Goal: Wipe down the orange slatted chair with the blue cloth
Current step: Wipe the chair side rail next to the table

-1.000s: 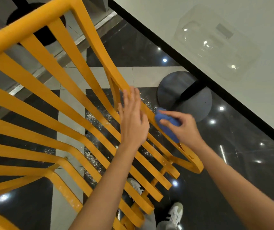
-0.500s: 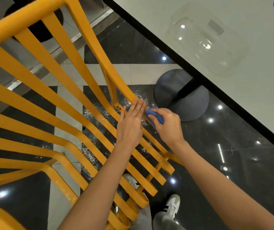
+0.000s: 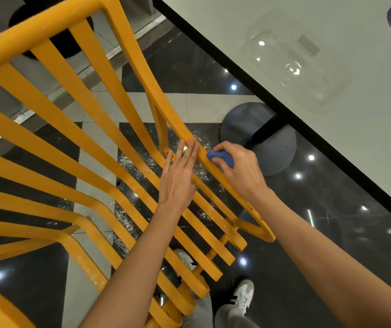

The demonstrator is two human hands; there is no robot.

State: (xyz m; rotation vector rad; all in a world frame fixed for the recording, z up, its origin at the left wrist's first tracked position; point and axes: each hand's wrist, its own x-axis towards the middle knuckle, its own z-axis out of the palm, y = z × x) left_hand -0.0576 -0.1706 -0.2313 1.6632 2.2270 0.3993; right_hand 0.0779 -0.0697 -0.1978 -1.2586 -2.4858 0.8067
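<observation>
While the orange slatted chair [image 3: 90, 129] fills the head view, the right hand [image 3: 239, 169] grips the bunched blue cloth [image 3: 221, 157] against the chair's outermost slat. Just beside it, the left hand [image 3: 180, 176] lies flat with straight fingers on the neighbouring slats. Beyond the right hand stands a white table [image 3: 367, 129] with a clear plastic container [image 3: 294, 60]; its round base [image 3: 272, 147] sits on the floor just past the cloth.
</observation>
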